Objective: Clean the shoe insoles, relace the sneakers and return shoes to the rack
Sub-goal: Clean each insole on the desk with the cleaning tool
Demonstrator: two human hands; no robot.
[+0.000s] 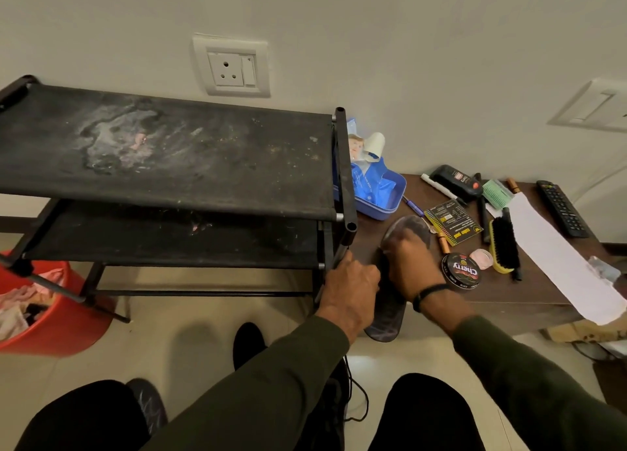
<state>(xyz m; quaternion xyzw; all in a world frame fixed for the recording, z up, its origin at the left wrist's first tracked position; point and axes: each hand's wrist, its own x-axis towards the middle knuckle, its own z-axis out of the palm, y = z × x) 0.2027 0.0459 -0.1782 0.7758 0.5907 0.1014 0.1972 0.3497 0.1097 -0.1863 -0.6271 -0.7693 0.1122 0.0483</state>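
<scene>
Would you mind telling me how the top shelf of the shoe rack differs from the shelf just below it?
The top shelf shows in full, while the lower shelf is partly hidden beneath it. The top shelf carries a broad whitish, dusty stain on its left half; the lower shelf shows only a small pale smudge near its middle. Both are black fabric stretched across the same dark frame, and no shoes rest on the visible part of either.
</scene>
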